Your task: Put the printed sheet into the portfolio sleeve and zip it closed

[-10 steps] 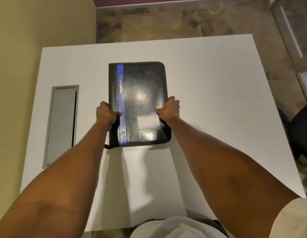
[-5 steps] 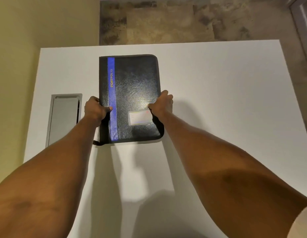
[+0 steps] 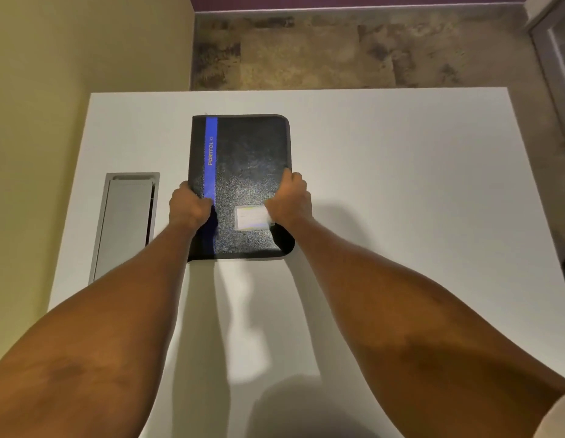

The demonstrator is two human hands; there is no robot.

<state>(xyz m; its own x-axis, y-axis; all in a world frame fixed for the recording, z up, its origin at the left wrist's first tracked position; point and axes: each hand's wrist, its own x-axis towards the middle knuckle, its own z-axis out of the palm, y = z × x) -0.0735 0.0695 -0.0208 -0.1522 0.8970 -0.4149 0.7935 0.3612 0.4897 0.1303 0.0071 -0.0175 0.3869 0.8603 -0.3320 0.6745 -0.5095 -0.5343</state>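
A black zip portfolio [image 3: 246, 159] with a blue stripe and yellow lettering lies closed on the white table [image 3: 401, 184]. A small clear card pocket [image 3: 251, 217] sits on its cover near the lower right. My left hand [image 3: 188, 205] grips its left edge by the spine. Gripping the right edge is my right hand [image 3: 289, 197], thumb on the cover. No printed sheet is in view.
A grey metal cable hatch [image 3: 126, 226] is set into the table left of the portfolio. A yellow wall runs along the left side. Brown patterned floor lies beyond the table's far edge, and a door frame stands at the far right.
Both hands keep the same grip on the portfolio. It sits slightly farther from the table's far edge than half a second ago; the camera has shifted too.
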